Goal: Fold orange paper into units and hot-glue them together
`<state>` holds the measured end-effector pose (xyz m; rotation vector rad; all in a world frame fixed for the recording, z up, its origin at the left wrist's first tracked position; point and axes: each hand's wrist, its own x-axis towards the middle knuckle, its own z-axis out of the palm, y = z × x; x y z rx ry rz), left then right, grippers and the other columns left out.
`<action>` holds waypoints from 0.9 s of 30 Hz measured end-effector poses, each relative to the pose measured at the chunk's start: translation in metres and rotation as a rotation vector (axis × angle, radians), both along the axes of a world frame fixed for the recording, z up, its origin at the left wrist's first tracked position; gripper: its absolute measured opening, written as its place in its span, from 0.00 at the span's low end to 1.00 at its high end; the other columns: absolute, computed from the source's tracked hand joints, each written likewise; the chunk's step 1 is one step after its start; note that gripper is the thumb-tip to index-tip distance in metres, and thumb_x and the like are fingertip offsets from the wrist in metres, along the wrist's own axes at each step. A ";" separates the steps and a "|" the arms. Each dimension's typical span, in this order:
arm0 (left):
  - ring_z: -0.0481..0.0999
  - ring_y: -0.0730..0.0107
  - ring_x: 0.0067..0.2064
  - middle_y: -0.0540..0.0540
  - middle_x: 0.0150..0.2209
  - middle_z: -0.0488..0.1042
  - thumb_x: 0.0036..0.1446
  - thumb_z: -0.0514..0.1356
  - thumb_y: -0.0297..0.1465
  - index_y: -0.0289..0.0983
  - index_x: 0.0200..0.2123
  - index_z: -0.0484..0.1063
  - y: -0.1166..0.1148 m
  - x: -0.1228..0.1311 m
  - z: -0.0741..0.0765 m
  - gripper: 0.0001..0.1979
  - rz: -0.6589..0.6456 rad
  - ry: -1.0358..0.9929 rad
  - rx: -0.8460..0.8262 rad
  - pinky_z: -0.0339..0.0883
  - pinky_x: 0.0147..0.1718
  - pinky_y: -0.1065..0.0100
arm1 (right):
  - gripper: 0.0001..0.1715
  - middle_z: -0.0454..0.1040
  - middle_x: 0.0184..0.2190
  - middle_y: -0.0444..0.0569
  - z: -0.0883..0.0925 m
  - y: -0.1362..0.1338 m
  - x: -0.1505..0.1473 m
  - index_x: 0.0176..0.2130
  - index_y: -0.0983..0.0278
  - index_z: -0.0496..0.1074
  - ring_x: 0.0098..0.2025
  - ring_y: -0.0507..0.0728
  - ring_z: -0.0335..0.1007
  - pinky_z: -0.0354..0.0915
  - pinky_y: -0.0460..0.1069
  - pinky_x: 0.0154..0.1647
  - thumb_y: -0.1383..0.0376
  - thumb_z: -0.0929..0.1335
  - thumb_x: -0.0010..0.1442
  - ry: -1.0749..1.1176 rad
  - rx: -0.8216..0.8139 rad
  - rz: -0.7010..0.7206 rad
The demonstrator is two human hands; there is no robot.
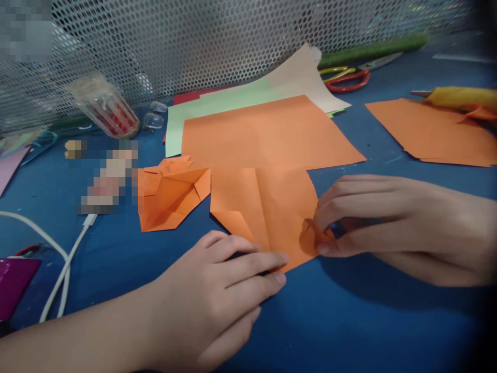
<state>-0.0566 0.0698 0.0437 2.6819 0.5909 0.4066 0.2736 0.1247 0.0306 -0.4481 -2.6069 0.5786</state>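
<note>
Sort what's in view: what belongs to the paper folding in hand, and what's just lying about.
Belongs:
creased orange sheet, under the left hand, near corner pinched by the right hand
folded orange piece, likely

Apparently lying about:
scissors
jar with red contents
white cable

One left hand and one right hand, two in all; one creased orange sheet, one flat orange sheet; at least one folded orange paper; one jar, one pair of eyeglasses, one white cable plug.
</note>
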 end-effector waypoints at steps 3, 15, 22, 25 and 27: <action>0.81 0.56 0.61 0.42 0.67 0.83 0.80 0.56 0.23 0.32 0.63 0.79 0.001 -0.001 0.001 0.16 0.003 -0.030 -0.031 0.74 0.60 0.53 | 0.18 0.85 0.47 0.44 -0.001 0.007 0.005 0.44 0.51 0.82 0.46 0.55 0.81 0.74 0.54 0.50 0.69 0.65 0.76 0.055 -0.098 -0.007; 0.86 0.63 0.60 0.40 0.63 0.85 0.70 0.58 0.19 0.36 0.58 0.76 0.000 -0.002 -0.008 0.17 0.075 -0.132 -0.066 0.76 0.62 0.63 | 0.09 0.87 0.48 0.47 -0.003 0.010 -0.002 0.53 0.55 0.82 0.48 0.58 0.86 0.78 0.53 0.52 0.57 0.75 0.75 -0.024 0.041 0.026; 0.86 0.66 0.57 0.46 0.57 0.88 0.70 0.59 0.17 0.39 0.59 0.78 -0.003 -0.004 -0.003 0.20 0.051 -0.064 -0.020 0.54 0.78 0.55 | 0.12 0.86 0.45 0.44 -0.002 0.002 -0.010 0.49 0.53 0.80 0.45 0.57 0.84 0.74 0.55 0.51 0.60 0.66 0.83 -0.046 0.073 -0.018; 0.87 0.70 0.57 0.48 0.54 0.89 0.72 0.60 0.18 0.39 0.59 0.78 -0.006 -0.003 -0.003 0.18 -0.013 -0.076 -0.008 0.48 0.81 0.57 | 0.15 0.82 0.35 0.43 -0.001 -0.003 -0.018 0.42 0.56 0.76 0.36 0.54 0.79 0.72 0.52 0.43 0.60 0.65 0.83 -0.010 0.009 -0.001; 0.87 0.71 0.57 0.49 0.54 0.90 0.72 0.60 0.18 0.38 0.61 0.77 -0.008 -0.002 -0.005 0.19 -0.047 -0.079 0.010 0.48 0.82 0.59 | 0.18 0.80 0.33 0.43 -0.001 -0.007 -0.023 0.39 0.57 0.75 0.33 0.55 0.76 0.70 0.53 0.41 0.59 0.64 0.83 -0.032 0.005 -0.038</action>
